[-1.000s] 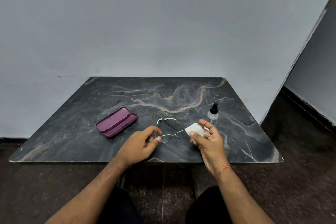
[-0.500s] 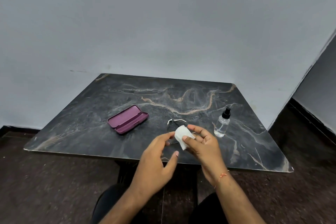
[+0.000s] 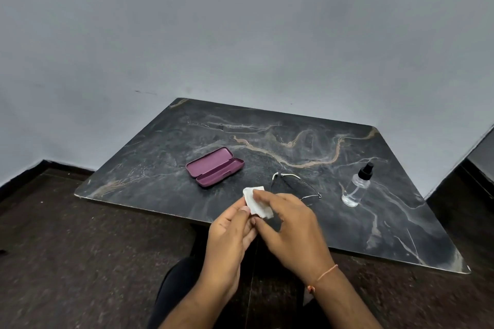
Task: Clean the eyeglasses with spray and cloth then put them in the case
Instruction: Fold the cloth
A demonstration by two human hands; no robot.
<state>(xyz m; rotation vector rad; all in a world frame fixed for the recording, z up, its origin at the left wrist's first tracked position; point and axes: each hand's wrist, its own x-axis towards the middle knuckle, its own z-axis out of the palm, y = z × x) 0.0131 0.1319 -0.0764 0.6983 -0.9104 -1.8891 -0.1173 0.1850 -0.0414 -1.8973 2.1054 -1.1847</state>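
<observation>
Dark marble-patterned worktop (image 3: 165, 168) fills the frame's lower centre. Both hands, left hand (image 3: 230, 230) and right hand (image 3: 291, 224), pinch a small white folded cloth (image 3: 256, 200) at centre. Thin wire-framed eyeglasses (image 3: 294, 184) lie just right of it, between the open purple case (image 3: 215, 166) and the clear spray bottle (image 3: 357, 187).

table (image 3: 160, 168) — case (image 3: 215, 166), bottle (image 3: 355, 187), eyeglasses (image 3: 294, 184)

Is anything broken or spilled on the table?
Nothing stands out. The spray bottle stands upright with no puddle near it, the purple case lies open and whole, and the eyeglasses rest on the table looking unbent. Both hands, left hand and right hand, hold the white cloth.
</observation>
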